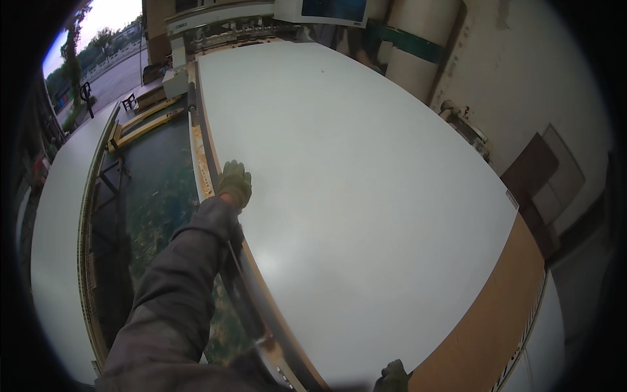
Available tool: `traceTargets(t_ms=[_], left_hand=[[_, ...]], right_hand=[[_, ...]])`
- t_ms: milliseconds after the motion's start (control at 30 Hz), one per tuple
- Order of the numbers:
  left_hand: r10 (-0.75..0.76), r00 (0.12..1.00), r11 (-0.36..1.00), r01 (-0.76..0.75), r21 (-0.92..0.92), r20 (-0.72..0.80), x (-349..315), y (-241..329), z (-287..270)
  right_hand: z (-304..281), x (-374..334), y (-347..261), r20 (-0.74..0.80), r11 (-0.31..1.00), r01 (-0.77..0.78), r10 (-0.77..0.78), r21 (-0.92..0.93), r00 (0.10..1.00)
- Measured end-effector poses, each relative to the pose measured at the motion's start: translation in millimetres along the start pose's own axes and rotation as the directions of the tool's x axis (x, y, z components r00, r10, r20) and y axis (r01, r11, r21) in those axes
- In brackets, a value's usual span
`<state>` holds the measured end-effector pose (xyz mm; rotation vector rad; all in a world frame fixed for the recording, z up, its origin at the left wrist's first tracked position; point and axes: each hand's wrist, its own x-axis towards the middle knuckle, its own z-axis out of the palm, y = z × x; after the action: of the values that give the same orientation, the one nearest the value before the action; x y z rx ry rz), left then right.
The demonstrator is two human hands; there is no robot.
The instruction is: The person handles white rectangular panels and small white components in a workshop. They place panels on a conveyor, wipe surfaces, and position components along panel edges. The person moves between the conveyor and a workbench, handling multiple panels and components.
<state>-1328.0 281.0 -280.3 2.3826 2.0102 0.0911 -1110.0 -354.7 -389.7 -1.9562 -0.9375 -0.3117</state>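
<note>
A large white board (339, 183) lies flat across most of the view. My left hand (235, 183), in a green work glove and a dark sleeve, rests on the board beside its left edge. Its fingers are stretched forward and it holds nothing. At the bottom of the view, my right hand (393, 377), also in a green glove, is at the near edge of the board. Only part of this hand shows, and its fingers are too dark to make out.
A brown panel (477, 320) shows at the board's near right. Along the left edge runs a machine-bed rail (202, 157) with sawdust. Farther left are a yellow fork frame (147, 124) and another white panel (59, 215). Machinery with a screen (333, 9) stands at the far end.
</note>
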Motion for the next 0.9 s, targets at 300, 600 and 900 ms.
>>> traceTargets(t_ms=[300,600,900], left_hand=[[0.065,0.988,0.991,-0.048,0.129,-0.137,37.0,-22.2,42.5],[0.056,0.998,0.963,-0.054,-0.265,-0.001,17.7,-12.8,29.3],[0.095,0.991,0.955,-0.063,-0.289,0.096,21.0,-14.4,18.5]], right_hand=[[1.4,5.3,-22.2,0.049,0.98,-0.149,0.156,-0.133,0.986],[-54.4,33.7,-212.1,0.385,0.557,-0.207,0.755,-0.805,0.531],[-43.0,-5.2,-109.2,0.484,0.683,-0.262,0.69,-0.682,0.539]])
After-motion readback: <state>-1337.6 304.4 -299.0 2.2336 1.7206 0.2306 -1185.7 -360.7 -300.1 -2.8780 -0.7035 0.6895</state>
